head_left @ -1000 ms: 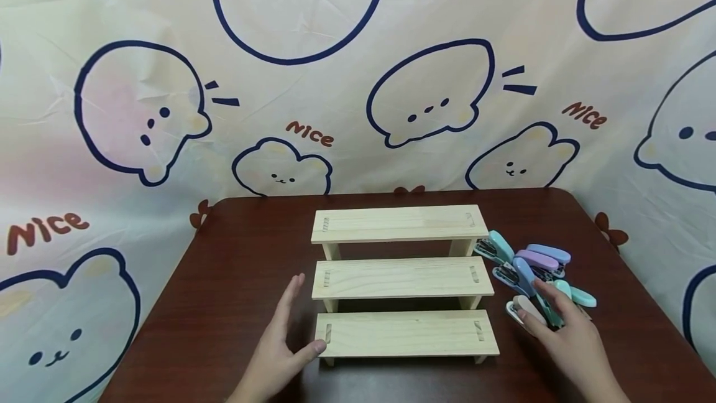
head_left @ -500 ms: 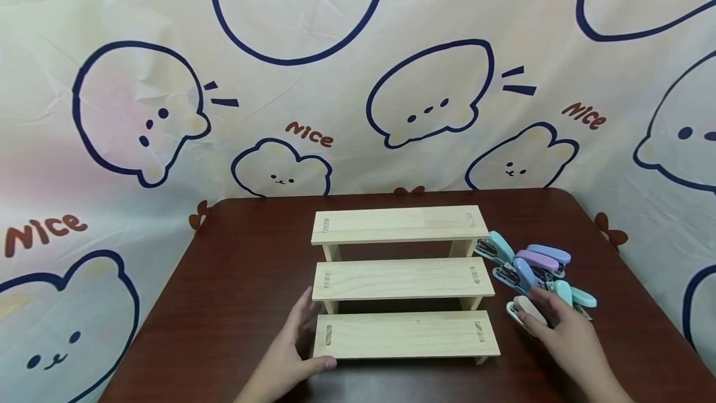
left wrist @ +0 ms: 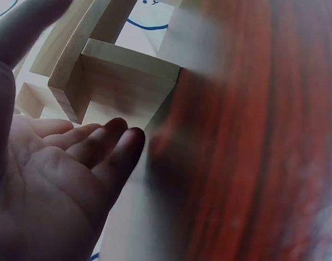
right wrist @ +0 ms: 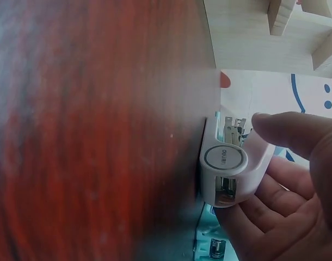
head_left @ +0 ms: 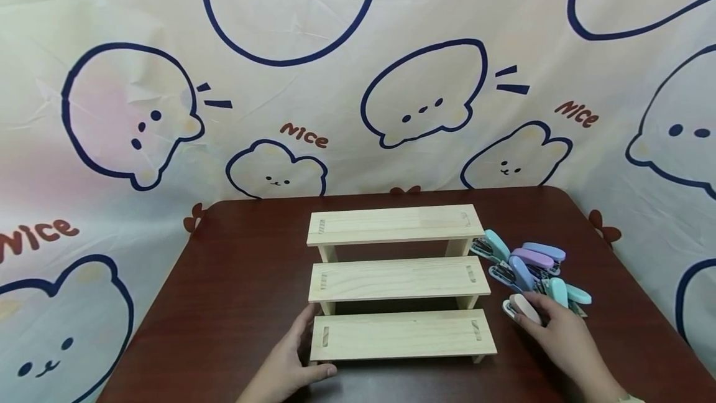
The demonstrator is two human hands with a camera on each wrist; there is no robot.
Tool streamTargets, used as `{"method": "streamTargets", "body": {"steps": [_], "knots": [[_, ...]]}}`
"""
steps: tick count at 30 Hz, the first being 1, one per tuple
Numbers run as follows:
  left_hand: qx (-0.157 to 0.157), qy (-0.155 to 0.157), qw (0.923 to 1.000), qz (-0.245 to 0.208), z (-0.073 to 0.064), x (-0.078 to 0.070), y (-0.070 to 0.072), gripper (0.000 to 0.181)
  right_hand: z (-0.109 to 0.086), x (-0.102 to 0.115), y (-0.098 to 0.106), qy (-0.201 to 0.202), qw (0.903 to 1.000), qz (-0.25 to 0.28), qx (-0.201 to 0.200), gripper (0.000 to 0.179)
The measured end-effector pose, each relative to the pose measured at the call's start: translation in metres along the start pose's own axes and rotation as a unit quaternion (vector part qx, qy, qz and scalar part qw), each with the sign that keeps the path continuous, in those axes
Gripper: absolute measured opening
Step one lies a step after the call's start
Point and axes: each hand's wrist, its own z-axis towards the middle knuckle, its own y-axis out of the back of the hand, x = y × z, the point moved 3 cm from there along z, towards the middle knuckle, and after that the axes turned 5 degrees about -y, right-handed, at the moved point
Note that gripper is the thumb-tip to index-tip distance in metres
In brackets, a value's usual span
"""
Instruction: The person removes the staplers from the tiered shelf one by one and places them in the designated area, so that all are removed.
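Observation:
A white stapler (head_left: pixel 524 308) lies at the near edge of a stapler pile, right of a three-tier wooden shelf (head_left: pixel 399 280). My right hand (head_left: pixel 565 334) pinches it, thumb on one side and fingers on the other. The right wrist view shows the stapler (right wrist: pixel 226 168) standing on the table, its handle raised apart from the base. My left hand (head_left: pixel 285 356) is at the left end of the lowest tier, thumb in front and fingers beside it. Seen from the left wrist, the fingers (left wrist: pixel 109 147) of that hand stretch out loosely alongside a shelf leg (left wrist: pixel 122 81), holding nothing.
Behind the white stapler are several more staplers in blue, purple (head_left: pixel 532 258) and mint (head_left: pixel 557 291), heaped close together against the shelf's right side. The brown table (head_left: pixel 246 266) runs back to a printed cloth (head_left: pixel 335 92) hanging behind it.
My left hand has moved in against the shelf's lower left end. My right hand's fingers have drawn in around the white stapler. The head view has shifted slightly.

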Motion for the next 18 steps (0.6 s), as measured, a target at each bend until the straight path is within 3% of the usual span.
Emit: {"method": "streamTargets", "body": {"steps": [6,18], "knots": [[0.002,0.006,0.9994,0.034,0.0009,0.0019,0.0014,0.101,0.0015,0.0011,0.0008,-0.006,0.9998,-0.015,0.012,0.056],[0.012,0.003,0.9982,-0.059,0.0043,0.0091,0.0002,0.092,-0.003,-0.0038,0.0032,-0.019,0.9981,-0.055,0.023,0.062]]}}
